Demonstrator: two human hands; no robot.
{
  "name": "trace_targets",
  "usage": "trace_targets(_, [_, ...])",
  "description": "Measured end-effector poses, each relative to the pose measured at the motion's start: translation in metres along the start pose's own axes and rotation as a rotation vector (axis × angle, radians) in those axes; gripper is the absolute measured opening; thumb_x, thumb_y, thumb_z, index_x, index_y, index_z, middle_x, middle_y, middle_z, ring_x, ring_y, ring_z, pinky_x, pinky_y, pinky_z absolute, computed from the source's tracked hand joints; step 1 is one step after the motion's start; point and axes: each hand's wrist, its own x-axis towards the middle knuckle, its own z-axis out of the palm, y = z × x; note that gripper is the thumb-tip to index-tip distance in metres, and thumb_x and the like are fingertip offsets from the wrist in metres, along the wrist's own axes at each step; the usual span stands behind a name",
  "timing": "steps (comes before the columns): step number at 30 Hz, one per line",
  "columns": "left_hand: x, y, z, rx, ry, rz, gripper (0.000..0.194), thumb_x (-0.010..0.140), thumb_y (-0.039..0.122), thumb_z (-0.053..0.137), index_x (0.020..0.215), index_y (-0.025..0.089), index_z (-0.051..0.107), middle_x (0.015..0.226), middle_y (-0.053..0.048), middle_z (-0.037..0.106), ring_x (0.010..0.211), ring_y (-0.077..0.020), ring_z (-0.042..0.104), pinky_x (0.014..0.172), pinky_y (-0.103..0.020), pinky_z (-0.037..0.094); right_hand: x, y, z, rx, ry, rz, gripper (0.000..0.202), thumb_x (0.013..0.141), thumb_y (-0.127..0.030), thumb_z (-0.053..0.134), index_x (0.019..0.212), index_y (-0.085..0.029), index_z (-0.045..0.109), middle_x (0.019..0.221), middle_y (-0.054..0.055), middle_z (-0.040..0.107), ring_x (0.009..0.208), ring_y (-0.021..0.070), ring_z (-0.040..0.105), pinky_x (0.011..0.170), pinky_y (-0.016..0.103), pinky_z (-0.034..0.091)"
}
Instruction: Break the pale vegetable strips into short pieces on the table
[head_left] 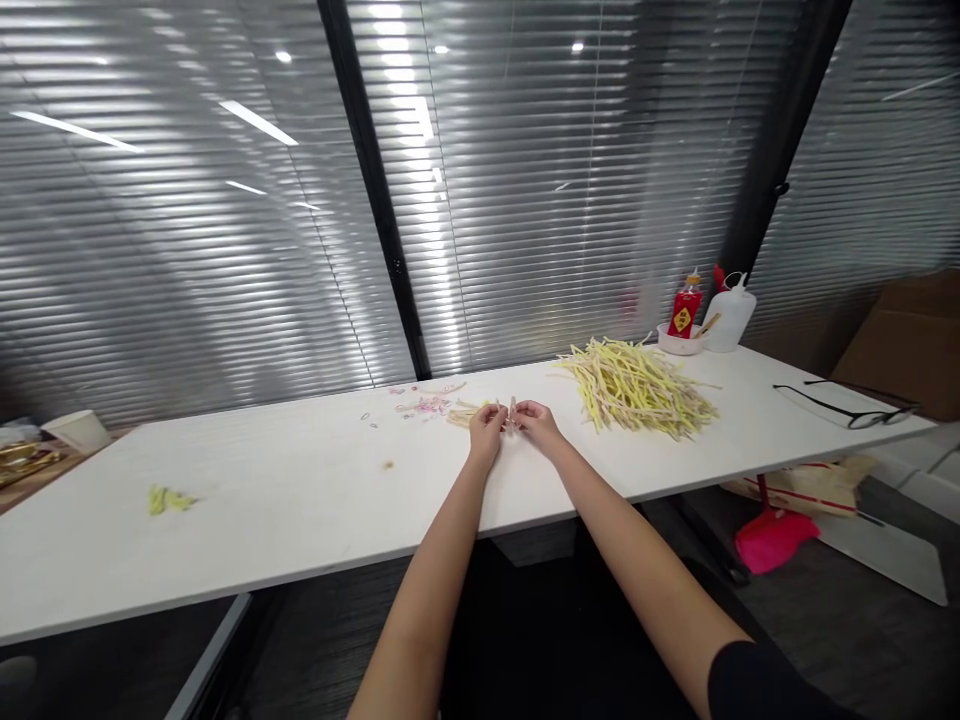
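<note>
1. The left hand [487,430] and right hand [534,420] meet over the tabletop [300,480], fingertips pinching slim pale strips [513,408] (how many, I cannot tell); something so thin probably suits a fingertip hold.
2. The heap of yellow sticks [637,388] lies loose to the right, seemingly for easy reach.
3. Small pink scraps [429,405] lie beyond the left hand, likely leaving the front edge free for the forearms.

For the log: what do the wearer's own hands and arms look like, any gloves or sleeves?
The left hand and right hand are ungloved, with bare forearms and no watch or bracelet visible. A dark, plain short sleeve shows on the right arm; the left sleeve is out of view.
</note>
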Motion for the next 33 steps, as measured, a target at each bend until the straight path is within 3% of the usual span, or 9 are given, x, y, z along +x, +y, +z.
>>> trace_targets(6, [0.002,0.005,-0.002,-0.335,0.128,-0.218,0.033,0.060,0.037,0.079,0.074,0.014,0.061,0.064,0.001,0.058,0.058,-0.0078,0.054,0.059,-0.021,0.042,-0.001,-0.007,0.001,0.114,0.082,0.016,0.030,0.056,-0.034,0.079,0.073,-0.017,0.061,0.063,-0.002,0.061,0.056,0.0095,0.053,0.058,0.024,0.040])
trace_targets(11, [-0.001,0.011,-0.002,-0.433,0.027,-0.365,0.037,0.059,0.037,0.082,0.075,0.015,0.056,0.062,0.003,0.056,0.056,-0.0071,0.054,0.060,-0.021,0.045,-0.006,-0.011,0.002,0.254,0.020,0.095,0.025,0.060,-0.031,0.076,0.072,-0.018,0.058,0.065,-0.003,0.060,0.058,0.0095,0.055,0.060,0.024,0.042])
trace_targets(16, [-0.001,0.010,-0.004,-0.534,-0.013,-0.357,0.038,0.060,0.036,0.081,0.078,0.017,0.054,0.066,0.005,0.053,0.055,-0.0059,0.051,0.057,-0.020,0.044,-0.011,-0.016,0.002,0.399,-0.093,0.196,0.023,0.061,-0.026,0.076,0.071,-0.018,0.057,0.066,-0.003,0.061,0.061,0.0114,0.057,0.063,0.027,0.046])
trace_targets(23, [-0.005,0.017,-0.003,-0.395,-0.022,-0.381,0.037,0.060,0.039,0.081,0.080,0.017,0.058,0.064,0.004,0.053,0.059,-0.0080,0.054,0.061,-0.022,0.046,-0.012,-0.018,0.002,0.421,-0.124,0.203,0.026,0.065,-0.034,0.077,0.069,-0.019,0.057,0.060,-0.004,0.055,0.055,0.0101,0.050,0.057,0.025,0.043])
trace_targets(29, [-0.013,0.025,0.001,-0.259,-0.224,-0.358,0.036,0.059,0.042,0.081,0.071,0.014,0.062,0.071,-0.002,0.061,0.063,-0.0098,0.057,0.062,-0.023,0.045,-0.012,-0.015,0.004,0.379,-0.063,0.147,0.030,0.058,-0.033,0.082,0.070,-0.020,0.058,0.062,-0.005,0.056,0.058,0.0091,0.051,0.058,0.023,0.043])
trace_targets(33, [-0.012,0.024,-0.001,-0.257,-0.136,-0.357,0.034,0.058,0.041,0.081,0.070,0.015,0.063,0.072,-0.002,0.061,0.068,-0.0119,0.059,0.061,-0.023,0.044,-0.012,-0.016,0.004,0.342,-0.072,0.140,0.030,0.059,-0.035,0.081,0.071,-0.020,0.059,0.062,-0.005,0.056,0.059,0.0090,0.051,0.064,0.024,0.045])
